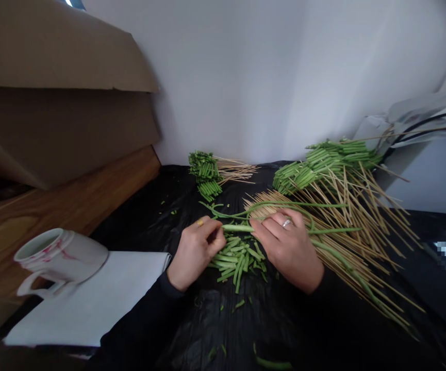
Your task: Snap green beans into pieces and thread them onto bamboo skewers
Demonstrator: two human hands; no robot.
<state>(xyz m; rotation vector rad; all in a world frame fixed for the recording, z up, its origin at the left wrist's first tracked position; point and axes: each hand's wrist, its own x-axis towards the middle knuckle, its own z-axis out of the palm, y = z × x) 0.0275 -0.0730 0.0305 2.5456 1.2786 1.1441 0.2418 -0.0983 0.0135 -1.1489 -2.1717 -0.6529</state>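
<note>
My left hand (196, 248) and my right hand (289, 246) are both closed on one long green stalk (237, 227), pinching it between them above a small heap of short cut stalk pieces (237, 258) on the black plastic sheet (215, 319). The stalk runs on to the right past my right hand. Under and behind my right hand lies a spread of thin bamboo skewers (365, 237). There is a ring on each hand.
Skewered bundles of green pieces lie at the back: a small bundle (206, 174) and a larger pile (323, 162). A white mug (62, 256) lies tilted on white paper (102, 293) at left. Cardboard boxes (60, 87) stand on a wooden top. A white box (427, 170) is at right.
</note>
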